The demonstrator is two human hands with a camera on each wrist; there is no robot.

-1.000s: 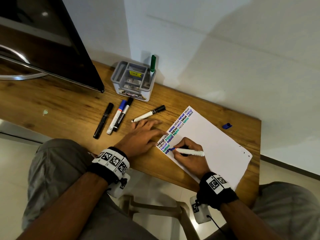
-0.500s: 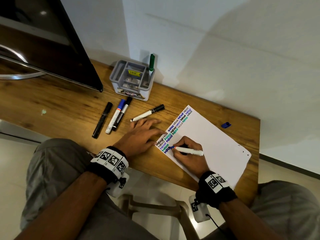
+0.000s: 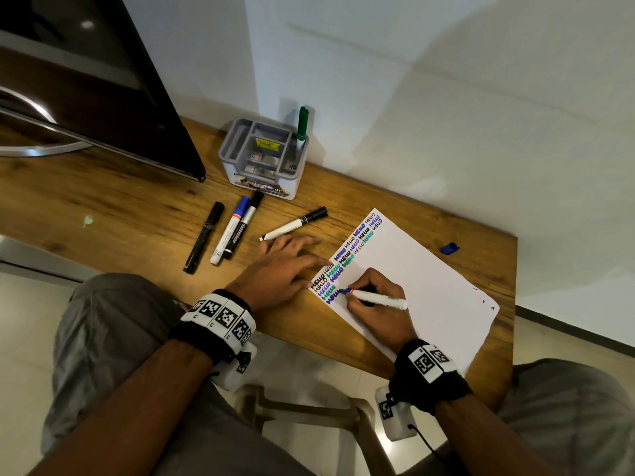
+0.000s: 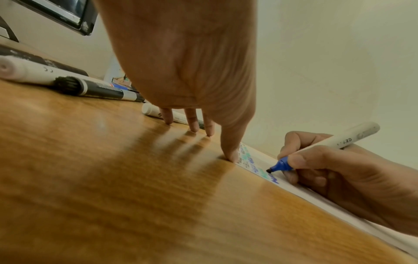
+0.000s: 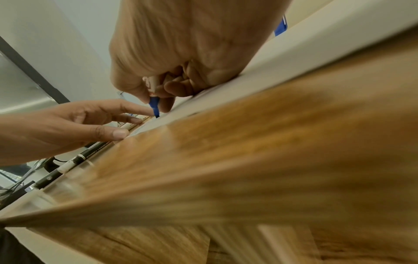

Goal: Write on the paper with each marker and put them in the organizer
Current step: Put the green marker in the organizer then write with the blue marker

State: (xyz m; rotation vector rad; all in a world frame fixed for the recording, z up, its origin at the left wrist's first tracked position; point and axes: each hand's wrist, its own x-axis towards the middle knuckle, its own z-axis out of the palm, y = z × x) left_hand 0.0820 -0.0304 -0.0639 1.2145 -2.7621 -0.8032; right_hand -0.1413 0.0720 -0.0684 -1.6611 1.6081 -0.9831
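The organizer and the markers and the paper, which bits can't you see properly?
- Organizer: head view, label print too small to read.
- Green marker: head view, lower end hidden inside the organizer.
- Paper: right wrist view, writing hidden by the right hand.
- Blue marker: head view, middle covered by the fingers.

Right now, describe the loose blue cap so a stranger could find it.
Start at the white paper on the wooden desk. Beyond its far right edge, near the wall, lies the blue cap: small, stubby, alone, far from the markers.
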